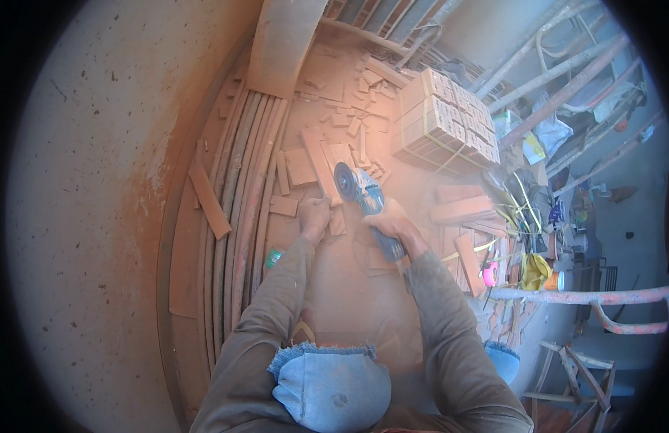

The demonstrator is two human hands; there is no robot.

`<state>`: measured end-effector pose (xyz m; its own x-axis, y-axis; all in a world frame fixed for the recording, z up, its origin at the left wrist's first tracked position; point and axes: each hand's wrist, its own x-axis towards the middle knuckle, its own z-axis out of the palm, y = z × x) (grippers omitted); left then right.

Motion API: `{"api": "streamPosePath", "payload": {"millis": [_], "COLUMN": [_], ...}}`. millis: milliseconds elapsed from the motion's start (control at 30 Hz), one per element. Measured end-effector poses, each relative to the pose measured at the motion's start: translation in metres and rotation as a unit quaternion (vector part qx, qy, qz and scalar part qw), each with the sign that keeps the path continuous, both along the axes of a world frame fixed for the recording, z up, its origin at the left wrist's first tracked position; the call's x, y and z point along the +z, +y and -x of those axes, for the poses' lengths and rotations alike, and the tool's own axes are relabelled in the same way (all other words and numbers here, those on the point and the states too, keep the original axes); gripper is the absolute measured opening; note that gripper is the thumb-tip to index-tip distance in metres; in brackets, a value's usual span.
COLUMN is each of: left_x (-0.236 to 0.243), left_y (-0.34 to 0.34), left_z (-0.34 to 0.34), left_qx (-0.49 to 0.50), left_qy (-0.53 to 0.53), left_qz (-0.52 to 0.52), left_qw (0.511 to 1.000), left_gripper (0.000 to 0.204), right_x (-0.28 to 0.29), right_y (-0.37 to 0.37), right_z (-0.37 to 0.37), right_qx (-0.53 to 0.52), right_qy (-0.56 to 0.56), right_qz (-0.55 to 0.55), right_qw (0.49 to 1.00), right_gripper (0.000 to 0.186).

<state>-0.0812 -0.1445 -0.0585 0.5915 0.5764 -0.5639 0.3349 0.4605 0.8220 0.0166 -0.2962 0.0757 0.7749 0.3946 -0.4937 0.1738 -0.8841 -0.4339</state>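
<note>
Dusty floor (pixel 356 299) | right hand (pixel 392 219) gripping blue grinder (pixel 368 193) | left hand (pixel 315 219) closed on tile strip (pixel 320 164) by near end | offcuts (pixel 339 120) beyond it, poles (pixel 249 180) crowding its left | strapped tile stack (pixel 446 126) beyond right hand

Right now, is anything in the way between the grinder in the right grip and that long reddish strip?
Nothing visible. The grinder, held in the right grip, has its disc beside the long strip; whether they touch, I can't tell. The left grip is at the strip's near end, not between them.
</note>
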Motion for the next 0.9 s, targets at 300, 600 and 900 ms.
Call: {"api": "streamPosePath", "payload": {"millis": [300,600,900], "left_x": [0.001,-0.001,-0.008], "left_y": [0.003,0.000,-0.001], "left_z": [0.001,-0.002,-0.002], "left_qx": [-0.018,0.007,0.008], "left_qy": [-0.006,-0.021,-0.017], "left_qz": [-0.025,0.016,0.019], "left_qw": [1.000,1.000,1.000], "left_gripper": [0.034,0.032,0.031], "right_x": [0.002,0.006,-0.001], "right_y": [0.001,0.022,0.036], "right_z": [0.004,-0.009,-0.023], "right_qx": [-0.017,-0.013,-0.006], "right_qy": [0.008,0.020,0.017], "right_qz": [-0.033,-0.021,-0.024], "right_qw": [0.999,0.999,1.000], "right_gripper": [0.054,0.057,0.050]}}
